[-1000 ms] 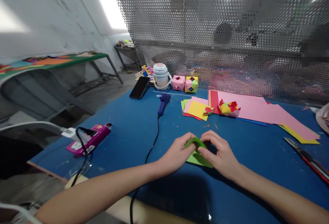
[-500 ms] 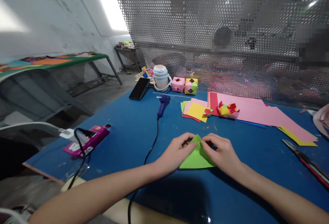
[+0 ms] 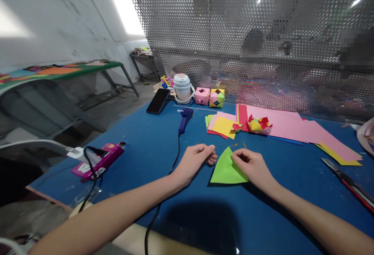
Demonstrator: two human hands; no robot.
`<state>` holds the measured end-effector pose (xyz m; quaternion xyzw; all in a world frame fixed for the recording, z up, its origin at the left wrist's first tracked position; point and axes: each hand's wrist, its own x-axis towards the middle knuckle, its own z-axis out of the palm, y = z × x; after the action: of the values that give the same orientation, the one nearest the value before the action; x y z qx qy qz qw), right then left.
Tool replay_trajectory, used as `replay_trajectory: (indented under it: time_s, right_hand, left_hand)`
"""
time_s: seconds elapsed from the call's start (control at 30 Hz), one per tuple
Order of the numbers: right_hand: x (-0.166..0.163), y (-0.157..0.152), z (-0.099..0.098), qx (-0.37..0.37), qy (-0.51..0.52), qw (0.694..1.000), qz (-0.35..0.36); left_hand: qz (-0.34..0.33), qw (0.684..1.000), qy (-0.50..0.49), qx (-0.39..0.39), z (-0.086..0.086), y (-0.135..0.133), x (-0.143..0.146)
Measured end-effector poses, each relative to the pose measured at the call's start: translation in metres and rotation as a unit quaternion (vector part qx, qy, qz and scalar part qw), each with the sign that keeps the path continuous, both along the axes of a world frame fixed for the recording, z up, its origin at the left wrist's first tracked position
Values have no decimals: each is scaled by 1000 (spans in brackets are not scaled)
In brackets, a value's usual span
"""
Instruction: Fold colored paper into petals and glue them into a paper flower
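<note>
In the head view a folded sheet of green paper (image 3: 228,171) is tilted up from the blue table, its point facing away from me. My right hand (image 3: 251,166) pinches its right side between thumb and fingers. To the left, apart from the paper, my left hand (image 3: 196,161) hovers with its fingers curled and the thumb laid against them; nothing shows in it. Beyond the hands lie a stack of small coloured paper squares (image 3: 223,127) and a red and yellow folded paper flower (image 3: 259,124).
A blue glue gun (image 3: 185,120) lies left of centre, its black cord running toward me past my left forearm. A purple power strip (image 3: 101,161) is at left, a utility knife (image 3: 347,181) at right. A phone (image 3: 158,101), white jar (image 3: 182,88) and pink sheets (image 3: 280,124) line the back.
My left hand has let go of the green paper and moved slightly left. The right hand keeps hold of the paper, which has been lifted and turned a little.
</note>
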<state>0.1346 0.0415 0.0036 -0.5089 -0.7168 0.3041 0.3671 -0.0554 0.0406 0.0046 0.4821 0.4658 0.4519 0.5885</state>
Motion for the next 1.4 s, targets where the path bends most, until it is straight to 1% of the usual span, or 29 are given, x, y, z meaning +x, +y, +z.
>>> replay_trajectory:
  time_s: [0.1, 0.17, 0.23, 0.3, 0.4, 0.57, 0.7, 0.83, 1.0, 1.1, 1.27, 1.4]
  right_hand:
    - [-5, -3, 1, 21, 0, 1000, 16]
    - [-8, -6, 1, 41, 1, 999, 26]
    - [-11, -9, 1, 61, -1, 997, 42]
    - [-12, -12, 0, 79, -5, 995, 59]
    - [-13, -14, -1, 91, -22, 993, 70]
    - [-13, -14, -3, 66, -41, 995, 66]
    - [-12, -13, -3, 51, -33, 995, 73]
    - [-12, -14, -2, 68, -25, 994, 86]
    - [-12, -13, -1, 73, -13, 994, 82]
    - [-11, -13, -3, 70, -3, 993, 100]
    - [-8, -11, -5, 88, 5, 989, 119]
    - [-5, -11, -5, 128, 9, 981, 144]
  left_hand:
    - [-41, 999, 15, 23, 8, -6, 5]
    - [-71, 996, 58, 25, 11, -10, 9]
    - [-84, 991, 100, 14, 12, -13, 13]
    - [-80, 988, 131, 12, 11, -14, 15]
    - [-71, 986, 151, 26, 10, -14, 15]
    - [-70, 979, 182, 54, 10, -14, 14]
    - [-80, 977, 186, 67, 9, -15, 13]
    - [-84, 973, 202, 66, 8, -15, 14]
    - [-94, 976, 187, 61, 5, -14, 13]
    - [-101, 977, 181, 54, 5, -13, 12]
    - [-101, 978, 178, 25, 5, -13, 11]
    - [-100, 984, 146, 24, 6, -13, 10]
